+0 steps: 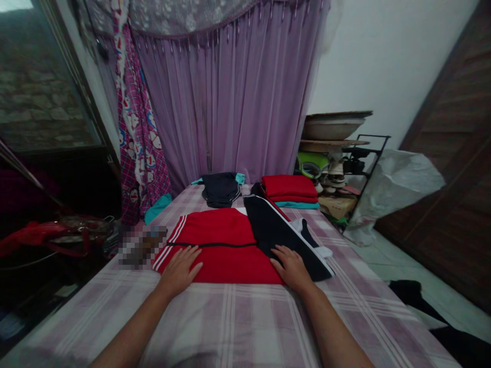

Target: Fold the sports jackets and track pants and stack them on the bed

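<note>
A red jacket (222, 263) lies flat on the bed in front of me, with a dark zip line across it and white stripes at its left end. My left hand (181, 268) rests palm down on its lower left part, fingers stretched out. At the lower right, my right hand (291, 266) lies spread where the red cloth meets a navy section (278, 230) edged in white. Whether that navy section belongs to the jacket or is a separate garment, I cannot tell. Neither hand grips anything.
A plaid sheet (238, 317) covers the bed. Farther back lie a dark garment with turquoise ends (221, 188) and a stack of folded red clothes (290, 188). A loaded rack (362, 174) and a white plastic bag (387, 189) stand right; dark cloth (406, 291) lies lower right.
</note>
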The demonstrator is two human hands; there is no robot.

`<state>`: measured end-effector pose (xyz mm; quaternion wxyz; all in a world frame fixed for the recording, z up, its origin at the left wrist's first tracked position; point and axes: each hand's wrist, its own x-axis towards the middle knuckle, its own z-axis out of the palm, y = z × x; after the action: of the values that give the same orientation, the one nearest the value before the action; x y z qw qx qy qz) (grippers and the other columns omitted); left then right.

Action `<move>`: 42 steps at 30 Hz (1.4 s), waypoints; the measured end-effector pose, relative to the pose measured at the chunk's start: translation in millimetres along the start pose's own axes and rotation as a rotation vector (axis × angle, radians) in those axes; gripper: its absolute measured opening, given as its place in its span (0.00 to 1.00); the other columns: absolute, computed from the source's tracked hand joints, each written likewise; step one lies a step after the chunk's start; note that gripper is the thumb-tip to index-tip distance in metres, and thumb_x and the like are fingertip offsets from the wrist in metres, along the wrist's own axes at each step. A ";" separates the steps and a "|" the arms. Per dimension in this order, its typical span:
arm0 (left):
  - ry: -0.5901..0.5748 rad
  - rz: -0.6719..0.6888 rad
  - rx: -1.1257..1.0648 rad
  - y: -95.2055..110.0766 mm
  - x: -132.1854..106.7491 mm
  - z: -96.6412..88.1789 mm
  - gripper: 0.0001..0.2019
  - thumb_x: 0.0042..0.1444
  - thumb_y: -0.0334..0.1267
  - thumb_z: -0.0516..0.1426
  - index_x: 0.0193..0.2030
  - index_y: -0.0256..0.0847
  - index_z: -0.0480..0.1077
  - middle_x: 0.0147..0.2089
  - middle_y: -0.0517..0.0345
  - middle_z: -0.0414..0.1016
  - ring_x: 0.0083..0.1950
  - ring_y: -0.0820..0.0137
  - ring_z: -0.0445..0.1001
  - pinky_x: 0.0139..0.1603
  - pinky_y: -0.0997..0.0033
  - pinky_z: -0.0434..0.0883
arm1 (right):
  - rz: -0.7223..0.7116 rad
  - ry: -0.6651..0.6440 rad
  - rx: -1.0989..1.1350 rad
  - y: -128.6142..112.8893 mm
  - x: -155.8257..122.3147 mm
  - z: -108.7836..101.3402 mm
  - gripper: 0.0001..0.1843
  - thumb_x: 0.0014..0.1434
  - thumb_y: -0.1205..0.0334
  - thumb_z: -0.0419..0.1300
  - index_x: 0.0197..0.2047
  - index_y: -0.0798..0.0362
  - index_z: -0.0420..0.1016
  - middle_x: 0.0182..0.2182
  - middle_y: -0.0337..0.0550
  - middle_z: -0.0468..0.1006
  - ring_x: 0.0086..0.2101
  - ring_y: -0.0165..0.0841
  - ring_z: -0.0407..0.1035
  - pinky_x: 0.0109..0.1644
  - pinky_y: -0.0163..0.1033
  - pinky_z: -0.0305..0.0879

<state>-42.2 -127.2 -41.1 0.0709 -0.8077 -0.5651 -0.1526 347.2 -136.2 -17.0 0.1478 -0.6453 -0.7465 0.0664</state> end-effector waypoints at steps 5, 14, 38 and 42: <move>0.001 -0.012 0.008 0.9 0.2 1.0 0.26 0.65 0.54 0.47 0.64 0.45 0.66 0.66 0.51 0.68 0.68 0.61 0.64 0.70 0.53 0.58 | -0.006 0.022 0.023 3.0 0.3 4.3 0.24 0.66 0.55 0.50 0.61 0.51 0.71 0.64 0.48 0.66 0.65 0.42 0.57 0.68 0.54 0.49; -0.024 -0.026 -0.014 6.0 -0.2 -4.1 0.27 0.65 0.54 0.46 0.65 0.43 0.65 0.67 0.51 0.67 0.69 0.62 0.63 0.71 0.52 0.55 | -0.025 0.038 0.031 7.6 0.7 8.8 0.24 0.65 0.55 0.51 0.60 0.51 0.72 0.63 0.48 0.68 0.64 0.43 0.58 0.67 0.55 0.52; -0.047 -0.033 -0.043 10.2 -1.8 -4.2 0.27 0.66 0.54 0.45 0.66 0.45 0.64 0.69 0.52 0.64 0.71 0.61 0.59 0.71 0.51 0.53 | -0.063 0.084 -0.018 23.8 5.6 25.2 0.24 0.64 0.54 0.50 0.59 0.49 0.74 0.62 0.47 0.70 0.63 0.43 0.61 0.65 0.54 0.56; -0.064 -0.031 -0.046 12.6 -1.5 -8.7 0.27 0.66 0.54 0.45 0.66 0.45 0.64 0.69 0.52 0.64 0.71 0.60 0.59 0.71 0.51 0.53 | -0.068 0.075 -0.025 25.7 6.0 25.3 0.24 0.64 0.54 0.50 0.59 0.50 0.74 0.62 0.47 0.70 0.63 0.43 0.60 0.65 0.54 0.56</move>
<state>-32.4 -135.4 -32.6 0.0317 -0.8046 -0.5760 -0.1409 362.9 -123.9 -47.6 0.1700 -0.6234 -0.7627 0.0277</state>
